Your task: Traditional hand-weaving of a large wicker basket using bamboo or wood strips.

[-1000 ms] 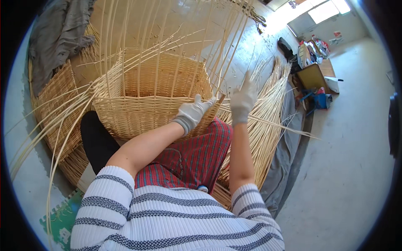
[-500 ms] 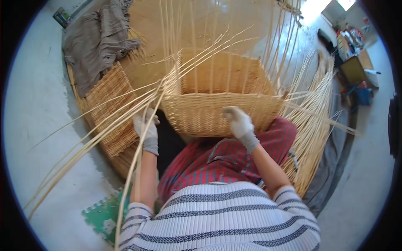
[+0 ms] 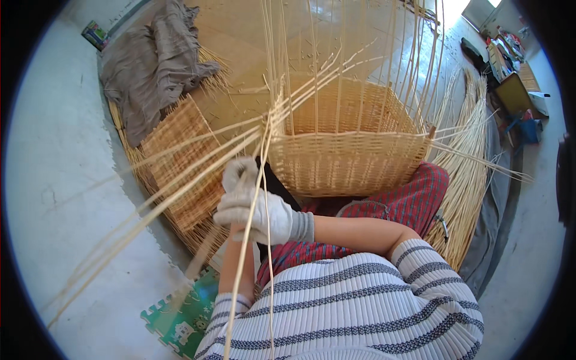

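Note:
A part-woven wicker basket rests against my legs, tall pale stakes rising from its edge. Just left of its near corner my left hand, in a whitish glove, is closed on a wicker rod. My right hand, gloved too, crosses over my left wrist with its fingers curled round; a blurred pale rod runs down and left from its fingers. Loose long rods hang from the corner past the right glove towards my lap. More rods fan out left from that corner.
A flat woven panel leans at left, below a grey cloth. To the right lies a big bundle of pale rods. A green foam mat is at lower left. A cluttered table and blue container are at far right.
My right hand has moved left from the basket's front wall to my left wrist. The left hand has risen slightly, and the view has shifted so the basket sits further right.

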`<state>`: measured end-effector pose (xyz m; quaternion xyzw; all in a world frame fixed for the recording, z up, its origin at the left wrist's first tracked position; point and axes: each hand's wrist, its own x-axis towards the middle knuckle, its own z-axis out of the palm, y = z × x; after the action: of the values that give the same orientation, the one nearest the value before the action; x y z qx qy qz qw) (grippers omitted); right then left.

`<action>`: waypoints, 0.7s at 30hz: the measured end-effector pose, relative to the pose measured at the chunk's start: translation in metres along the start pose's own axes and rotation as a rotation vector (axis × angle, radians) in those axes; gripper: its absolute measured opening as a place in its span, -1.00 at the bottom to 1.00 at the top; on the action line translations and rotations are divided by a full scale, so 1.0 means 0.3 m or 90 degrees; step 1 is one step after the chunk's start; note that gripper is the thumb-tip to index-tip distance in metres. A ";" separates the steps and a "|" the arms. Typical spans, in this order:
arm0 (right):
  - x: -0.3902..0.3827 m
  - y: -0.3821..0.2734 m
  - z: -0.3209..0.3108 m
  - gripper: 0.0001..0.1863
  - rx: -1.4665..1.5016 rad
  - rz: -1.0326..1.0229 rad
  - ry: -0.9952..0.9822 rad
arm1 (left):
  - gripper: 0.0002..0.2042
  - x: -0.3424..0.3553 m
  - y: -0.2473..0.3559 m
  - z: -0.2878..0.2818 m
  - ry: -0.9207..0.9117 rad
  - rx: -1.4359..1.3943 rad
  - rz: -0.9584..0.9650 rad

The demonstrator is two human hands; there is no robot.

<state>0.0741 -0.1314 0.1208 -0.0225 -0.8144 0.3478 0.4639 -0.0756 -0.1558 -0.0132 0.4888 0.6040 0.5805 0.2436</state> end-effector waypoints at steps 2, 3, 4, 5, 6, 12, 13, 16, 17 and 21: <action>0.008 0.008 -0.008 -0.50 0.029 -0.068 -0.146 | -0.73 -0.024 0.035 0.011 -0.042 0.106 0.057; -0.001 0.021 -0.002 -0.54 0.032 0.000 -0.354 | -0.68 -0.030 0.065 0.043 -0.010 0.067 -0.010; -0.011 0.024 -0.004 -0.54 0.026 0.001 -0.348 | -0.68 -0.002 0.083 0.032 -0.017 0.065 -0.005; -0.003 0.002 -0.014 -0.58 -0.035 0.008 -0.448 | -0.65 0.024 0.098 0.004 -0.056 0.025 -0.026; -0.001 -0.013 -0.024 -0.59 -0.098 0.017 -0.548 | -0.61 0.055 0.132 -0.003 -0.097 -0.019 -0.047; -0.139 -0.054 -0.258 -0.67 -0.157 0.204 -0.503 | -0.47 0.218 0.303 0.122 0.067 -0.261 0.055; -0.184 -0.017 -0.370 -0.67 -0.130 0.283 -0.329 | -0.64 0.240 0.294 0.067 0.108 -0.331 -0.008; -0.342 0.374 -0.589 -0.59 0.351 0.296 0.206 | -0.72 0.257 0.219 0.002 0.103 -0.340 -0.061; -0.346 0.425 -0.632 -0.52 0.494 0.397 0.350 | -0.73 0.246 0.272 0.063 0.103 -0.328 -0.029; -0.342 0.426 -0.622 -0.62 0.376 0.433 0.320 | -0.72 0.103 0.182 0.170 0.181 -0.248 0.076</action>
<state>0.2399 0.0303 0.0311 -0.2367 -0.4915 0.6780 0.4927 -0.0273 -0.1135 0.0361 0.3810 0.4791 0.7621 0.2111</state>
